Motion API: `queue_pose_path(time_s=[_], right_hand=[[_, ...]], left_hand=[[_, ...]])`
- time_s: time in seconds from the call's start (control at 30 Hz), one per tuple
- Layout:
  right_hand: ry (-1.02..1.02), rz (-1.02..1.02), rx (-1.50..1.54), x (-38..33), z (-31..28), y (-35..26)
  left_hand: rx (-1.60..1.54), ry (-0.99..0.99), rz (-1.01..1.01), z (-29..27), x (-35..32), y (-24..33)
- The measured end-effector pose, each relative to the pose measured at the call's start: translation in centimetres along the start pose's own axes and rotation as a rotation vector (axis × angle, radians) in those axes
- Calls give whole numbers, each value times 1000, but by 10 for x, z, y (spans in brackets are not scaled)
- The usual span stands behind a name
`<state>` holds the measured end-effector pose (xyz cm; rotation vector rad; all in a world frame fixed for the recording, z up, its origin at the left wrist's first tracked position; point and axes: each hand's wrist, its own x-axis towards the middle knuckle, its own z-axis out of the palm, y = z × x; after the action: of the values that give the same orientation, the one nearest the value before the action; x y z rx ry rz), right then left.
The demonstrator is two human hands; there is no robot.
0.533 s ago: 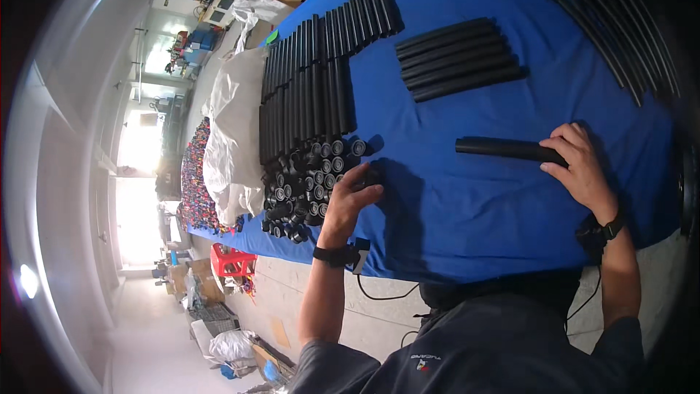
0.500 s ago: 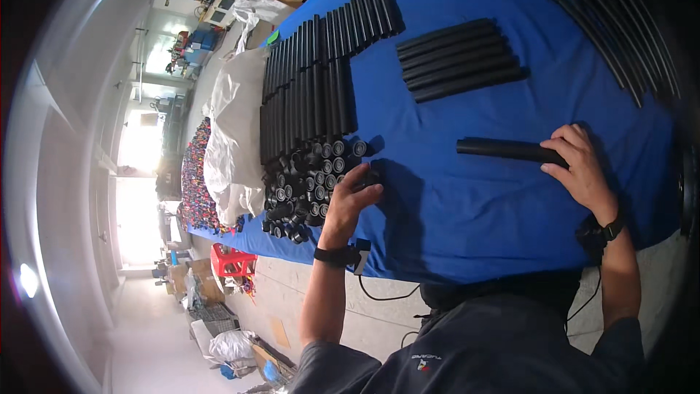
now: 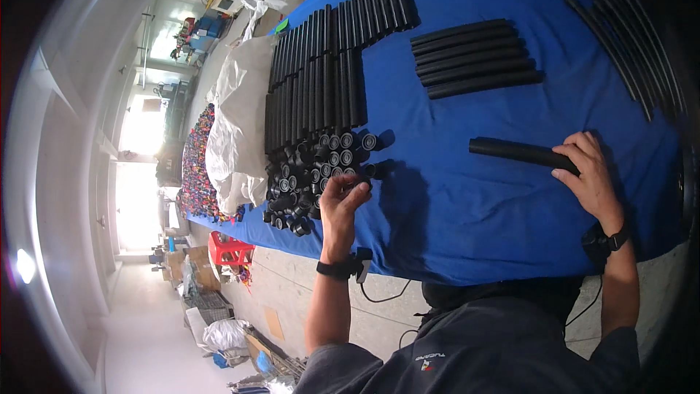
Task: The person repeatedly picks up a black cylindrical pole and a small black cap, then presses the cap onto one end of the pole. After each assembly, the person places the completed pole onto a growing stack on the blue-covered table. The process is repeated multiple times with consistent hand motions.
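My right hand (image 3: pixel 592 179) grips one end of a short black tube (image 3: pixel 514 152), which points left above the blue cloth. My left hand (image 3: pixel 340 211) is closed at the right edge of a pile of round black caps (image 3: pixel 295 190), its thumb and fingers pinching a dark cap that they mostly hide. Another black cap (image 3: pixel 372 170) sits just beyond those fingertips. Some caps in the pile stand upright with their ringed faces up, while others lie tipped over. Rows of black tubes (image 3: pixel 313 102) lie side by side behind the pile.
A separate row of several black tubes (image 3: pixel 474 58) lies farther back on the blue cloth (image 3: pixel 445 197). Long black tubes (image 3: pixel 620 36) are stacked at the far right. White plastic sheeting (image 3: pixel 237 124) and a heap of multicoloured small pieces (image 3: pixel 198 168) lie left; a red stool (image 3: pixel 232 249) stands below.
My left hand has drawn slightly back toward me, its fingers now pinched together by the caps. The right hand still holds the tube, now tilted a little more. The whole view has shifted slightly.
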<state>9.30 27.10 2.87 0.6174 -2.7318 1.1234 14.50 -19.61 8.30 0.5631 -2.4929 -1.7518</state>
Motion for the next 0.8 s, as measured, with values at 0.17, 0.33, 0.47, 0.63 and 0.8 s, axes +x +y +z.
queue_pose_path(time_s=[0.17, 0.33, 0.47, 0.63, 0.8], right_hand=[[-19, 39, 23, 0, 1, -1], [-32, 48, 6, 1, 1, -6], [-6, 44, -13, -1, 1, -9], [-11, 55, -6, 0, 2, -9], [-1, 48, 8, 0, 0, -11]], left_hand=[[163, 95, -3, 3, -14, -29], [420, 185, 196, 4, -6, -46], [625, 255, 333, -5, -1, -31], [795, 381, 376, -84, 43, -20], [1142, 322, 330, -103, 88, -5]])
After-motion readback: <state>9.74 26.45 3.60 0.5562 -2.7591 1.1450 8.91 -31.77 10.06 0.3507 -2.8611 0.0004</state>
